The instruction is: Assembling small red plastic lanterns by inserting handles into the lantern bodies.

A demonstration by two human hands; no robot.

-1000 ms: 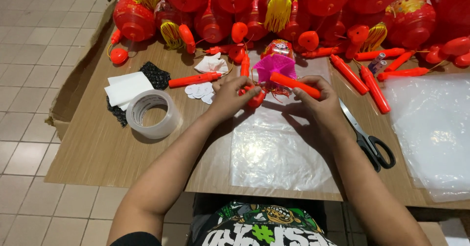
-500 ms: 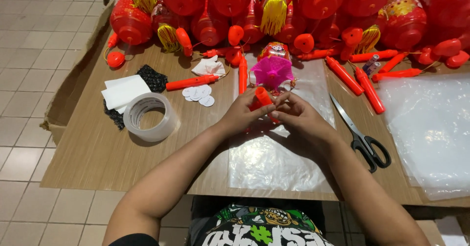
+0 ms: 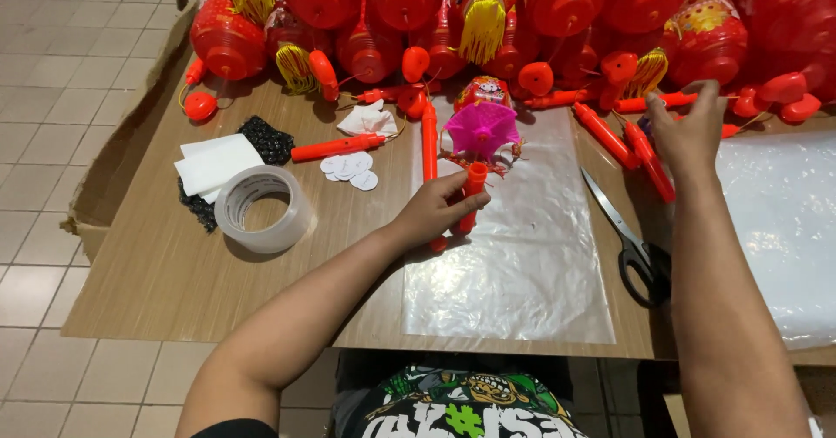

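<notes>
- Your left hand (image 3: pixel 435 212) is curled shut around a short orange stick (image 3: pixel 471 196), held nearly upright over the near edge of the clear plastic sheet (image 3: pixel 514 272) in the middle of the desk (image 3: pixel 157 272).
- Your right hand (image 3: pixel 688 129) is stretched far out to the back right, fingers partly open and spread, resting on or just above the loose orange sticks (image 3: pixel 640 146) lying there; you can't tell from here whether it has actually closed on one.
- A small pink lantern (image 3: pixel 481 129) sits just beyond the held stick, on the far end of the sheet.
- Scissors (image 3: pixel 631 242) lie right under your right forearm, blades pointing away. Risk: pulling the arm back low could catch the handles and drag them off the sheet or the desk edge.
- Row of big red lanterns (image 3: pixel 392 3) with yellow tassels crowds the back edge, close to your right fingers. Risk: the reach could knock one or snag a string.
- Tape roll (image 3: pixel 261 207), white paper (image 3: pixel 216 164) and little white round stickers (image 3: pixel 348 168) lie left, apart from both hands.
- Risk: the stick is gripped one-handed near its middle; a loose grip could let it tip onto the pink lantern.
- The sheet looks slippery; anything dropped may slide.
</notes>
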